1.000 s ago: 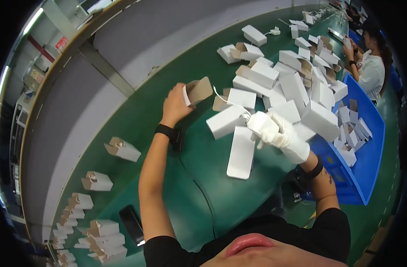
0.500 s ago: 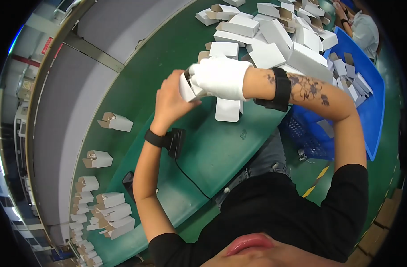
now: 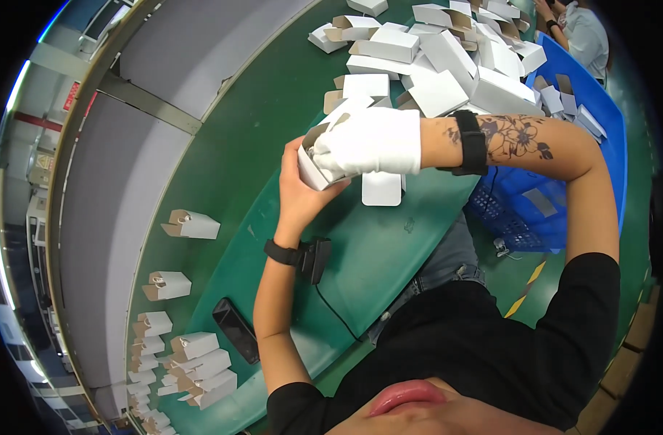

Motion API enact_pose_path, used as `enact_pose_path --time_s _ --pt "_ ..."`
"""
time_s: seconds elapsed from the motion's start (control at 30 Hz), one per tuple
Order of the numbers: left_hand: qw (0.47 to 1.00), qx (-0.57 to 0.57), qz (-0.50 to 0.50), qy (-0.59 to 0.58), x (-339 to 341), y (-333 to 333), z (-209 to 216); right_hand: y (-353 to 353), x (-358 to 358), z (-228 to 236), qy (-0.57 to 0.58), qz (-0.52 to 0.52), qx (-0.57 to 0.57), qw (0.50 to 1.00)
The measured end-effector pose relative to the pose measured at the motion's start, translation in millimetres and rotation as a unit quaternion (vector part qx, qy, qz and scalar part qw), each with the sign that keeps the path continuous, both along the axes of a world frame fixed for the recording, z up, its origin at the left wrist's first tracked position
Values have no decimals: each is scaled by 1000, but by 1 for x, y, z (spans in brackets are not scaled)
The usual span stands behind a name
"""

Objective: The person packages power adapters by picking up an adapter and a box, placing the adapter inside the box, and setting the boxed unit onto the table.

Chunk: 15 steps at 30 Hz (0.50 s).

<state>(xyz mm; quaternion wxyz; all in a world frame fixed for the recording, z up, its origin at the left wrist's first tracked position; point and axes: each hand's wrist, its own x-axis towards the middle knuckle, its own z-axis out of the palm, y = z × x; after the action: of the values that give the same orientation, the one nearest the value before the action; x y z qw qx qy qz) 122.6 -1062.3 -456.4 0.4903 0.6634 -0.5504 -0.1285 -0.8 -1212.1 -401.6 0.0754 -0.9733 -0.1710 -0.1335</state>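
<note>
My left hand (image 3: 302,206), bare, wraps round a small white carton (image 3: 311,171) with its brown inside showing at the open end. My right hand (image 3: 367,141) wears a white glove. Its bunched fingertips reach into the carton's mouth, and whatever they pinch there is hidden. Just below the right wrist, a white carton flap (image 3: 382,190) lies on the green mat (image 3: 389,239). Black straps with small devices circle both forearms, and a cable runs from the left one (image 3: 315,261).
White cartons (image 3: 447,58) pile up at the far side. A blue bin (image 3: 614,145) with cartons stands at right, near a co-worker (image 3: 589,40). Several open cartons (image 3: 201,366) stand in rows at left. A black phone (image 3: 235,330) lies near my left forearm.
The carton has tilted so its open end faces the glove, and the gloved fingertips now sit inside it. Both hands appear slightly lower and further right in the view.
</note>
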Motion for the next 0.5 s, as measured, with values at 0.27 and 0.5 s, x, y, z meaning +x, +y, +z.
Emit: enact_pose_path --time_s 0.27,0.5 --pt "995 -12 -13 103 27 -30 -29 -21 66 18 225 -5 21 974" --pt "972 -109 200 63 150 -20 -30 -156 169 34 -5 -356 11 935"
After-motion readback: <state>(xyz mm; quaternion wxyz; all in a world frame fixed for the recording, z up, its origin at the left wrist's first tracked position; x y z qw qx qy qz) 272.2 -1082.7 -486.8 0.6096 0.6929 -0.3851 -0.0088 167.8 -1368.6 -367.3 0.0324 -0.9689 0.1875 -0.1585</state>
